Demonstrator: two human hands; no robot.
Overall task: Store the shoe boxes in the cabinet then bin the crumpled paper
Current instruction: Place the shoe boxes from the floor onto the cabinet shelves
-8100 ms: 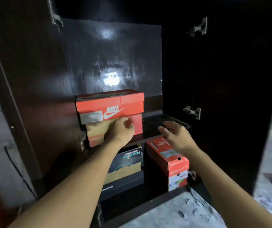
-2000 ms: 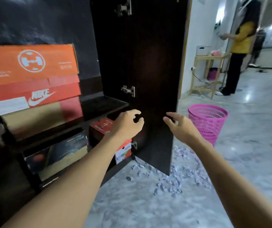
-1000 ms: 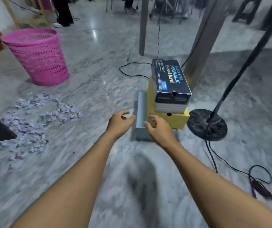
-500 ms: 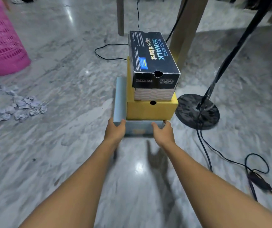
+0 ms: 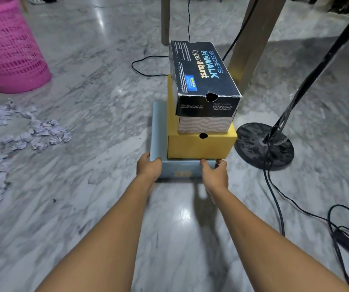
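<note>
Hands were in the air a second ago. Now the left hand [image 5: 149, 168] and right hand [image 5: 213, 172] each curl round a near corner of the pale blue box [image 5: 180, 170], the bottom of a three-high stack with the yellow box [image 5: 199, 147] on it and the black box [image 5: 203, 70] on top. The stack sits on the floor [image 5: 106, 102], not lifted yet. It reads as one carry to the cabinet — loose-stacked, so the top could slide. The crumpled paper [image 5: 43, 133] lies untouched to the left, near the pink basket [image 5: 9, 49].
</note>
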